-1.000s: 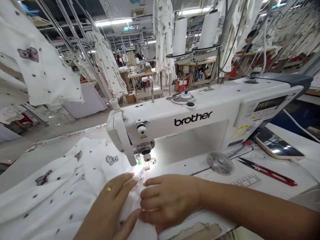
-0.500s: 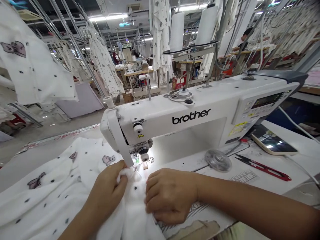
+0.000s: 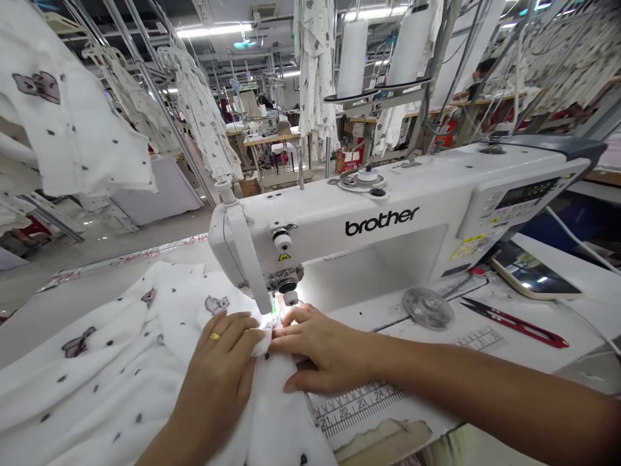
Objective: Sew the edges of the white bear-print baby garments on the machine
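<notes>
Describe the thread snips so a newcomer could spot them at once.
Find the white brother sewing machine. On the table below its control panel, look just right of the clear round disc, nearer the camera than the phone. The snips alone have dark pointed blades and red handles.

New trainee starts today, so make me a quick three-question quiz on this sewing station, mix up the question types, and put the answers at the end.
1. True or false: the left hand, not the right hand, wears the gold ring.
2. Which tool lies on the near side of the phone?
A) a hammer
B) red-handled snips
C) a screwdriver
3. Fill in: the hands are at the white fabric by a sewing machine marked "____".

Key:
1. True
2. B
3. brother
</notes>
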A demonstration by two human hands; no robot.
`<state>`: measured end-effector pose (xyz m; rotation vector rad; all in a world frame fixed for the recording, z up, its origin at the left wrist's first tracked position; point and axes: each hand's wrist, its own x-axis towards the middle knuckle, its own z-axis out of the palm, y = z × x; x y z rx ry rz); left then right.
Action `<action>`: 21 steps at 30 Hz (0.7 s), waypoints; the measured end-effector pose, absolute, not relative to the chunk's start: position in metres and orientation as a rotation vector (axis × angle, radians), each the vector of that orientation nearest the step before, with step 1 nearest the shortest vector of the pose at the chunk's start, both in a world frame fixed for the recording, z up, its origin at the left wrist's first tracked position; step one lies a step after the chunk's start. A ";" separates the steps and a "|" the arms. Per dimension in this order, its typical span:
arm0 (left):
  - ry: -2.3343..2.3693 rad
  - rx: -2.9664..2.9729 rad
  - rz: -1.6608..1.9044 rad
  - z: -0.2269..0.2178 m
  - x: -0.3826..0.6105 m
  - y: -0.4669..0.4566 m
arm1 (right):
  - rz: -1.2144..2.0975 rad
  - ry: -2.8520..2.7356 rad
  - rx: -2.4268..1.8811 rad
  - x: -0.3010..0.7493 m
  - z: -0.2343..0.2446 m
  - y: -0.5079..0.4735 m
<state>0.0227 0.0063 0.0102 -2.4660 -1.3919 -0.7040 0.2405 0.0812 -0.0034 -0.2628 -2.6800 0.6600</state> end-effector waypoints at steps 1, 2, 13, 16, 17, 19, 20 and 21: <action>-1.403 -2.515 -0.706 0.009 0.024 0.006 | 0.665 -2.688 -0.223 0.241 -0.004 0.083; -1.452 -2.567 -0.707 0.007 0.024 0.006 | 0.656 -2.696 -0.190 0.242 -0.004 0.084; -1.689 -2.716 -0.650 0.001 0.014 0.008 | 0.074 -2.837 0.054 0.247 -0.001 0.086; -1.356 -2.732 -0.605 0.002 0.017 0.007 | 0.025 -2.845 0.036 0.247 0.000 0.085; -1.275 -2.729 -0.587 0.002 0.018 0.008 | 0.009 -2.845 0.040 0.247 0.000 0.085; -1.172 -2.700 -0.566 0.003 0.022 0.010 | -0.024 -2.842 0.039 0.246 0.000 0.084; -1.136 -2.676 -0.563 0.003 0.024 0.013 | -0.039 -2.842 0.020 0.246 0.001 0.085; -1.106 -2.653 -0.561 0.003 0.025 0.017 | -0.052 -2.845 -0.019 0.245 0.001 0.085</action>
